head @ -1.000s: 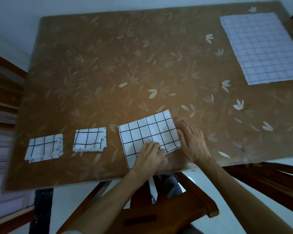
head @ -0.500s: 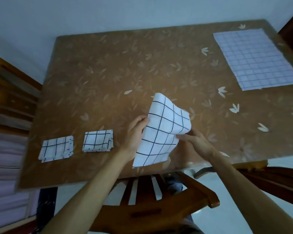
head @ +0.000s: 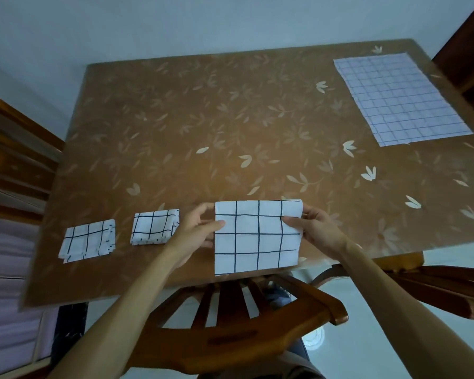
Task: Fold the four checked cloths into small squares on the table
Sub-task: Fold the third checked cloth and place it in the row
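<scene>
A half-folded white cloth with black checks (head: 257, 237) hangs upright above the table's near edge. My left hand (head: 196, 231) pinches its left side and my right hand (head: 316, 228) pinches its right side. Two small folded checked squares lie at the front left, one (head: 155, 227) right beside my left hand and the other (head: 89, 240) further left. A fourth checked cloth (head: 400, 98) lies spread flat at the far right corner of the table.
The brown table (head: 230, 119) has a leaf pattern. A wooden chair (head: 230, 335) stands under its near edge below my arms. Another chair (head: 449, 283) is at the right, and one more (head: 14, 165) at the left.
Both hands lifted the cloth off the table, turned it and now hold it upright by its two sides, squared to the table edge. The camera view also tilted up.
</scene>
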The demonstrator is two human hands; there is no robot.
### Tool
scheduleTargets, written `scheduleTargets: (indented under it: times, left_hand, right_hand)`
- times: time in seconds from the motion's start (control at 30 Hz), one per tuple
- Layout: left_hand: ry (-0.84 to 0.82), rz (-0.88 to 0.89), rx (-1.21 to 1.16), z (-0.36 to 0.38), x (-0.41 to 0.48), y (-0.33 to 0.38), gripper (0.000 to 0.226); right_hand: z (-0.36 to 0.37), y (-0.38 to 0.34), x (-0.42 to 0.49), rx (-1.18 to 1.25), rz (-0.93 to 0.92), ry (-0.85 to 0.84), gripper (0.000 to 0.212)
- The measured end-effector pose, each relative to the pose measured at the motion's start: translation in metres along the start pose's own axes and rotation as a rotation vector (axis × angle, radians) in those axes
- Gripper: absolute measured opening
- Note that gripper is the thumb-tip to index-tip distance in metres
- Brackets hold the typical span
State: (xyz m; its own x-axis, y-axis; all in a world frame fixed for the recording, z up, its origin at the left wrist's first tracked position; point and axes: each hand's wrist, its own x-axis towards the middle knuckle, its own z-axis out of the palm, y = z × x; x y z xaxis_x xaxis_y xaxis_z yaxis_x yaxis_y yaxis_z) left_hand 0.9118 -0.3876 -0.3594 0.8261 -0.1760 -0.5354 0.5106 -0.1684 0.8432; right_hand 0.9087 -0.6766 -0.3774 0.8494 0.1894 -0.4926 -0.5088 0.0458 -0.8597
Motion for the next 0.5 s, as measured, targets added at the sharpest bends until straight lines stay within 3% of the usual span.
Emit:
scheduleTargets:
  times: [0.17, 0.23, 0.37, 0.5]
  left_hand:
    - [0.010, -0.020, -0.102, -0.001, 0.004, -0.004, 0.021]
    - [0.009, -0.038, -0.194, 0.002, 0.007, -0.004, 0.020]
    - [0.017, -0.038, -0.306, 0.007, 0.014, -0.004, 0.023]
    - [-0.024, -0.012, -0.282, 0.006, 0.017, -0.004, 0.040]
  right_hand:
    - [0.000, 0.003, -0.005, -0.122, -0.099, 0.077, 0.027]
    - [0.001, -0.001, -0.010, -0.237, -0.161, 0.100, 0.035]
    - [-0.003, -0.008, -0.014, -0.520, -0.229, 0.107, 0.026]
    - [-0.002, -0.011, -0.014, -0.343, -0.236, 0.007, 0.045]
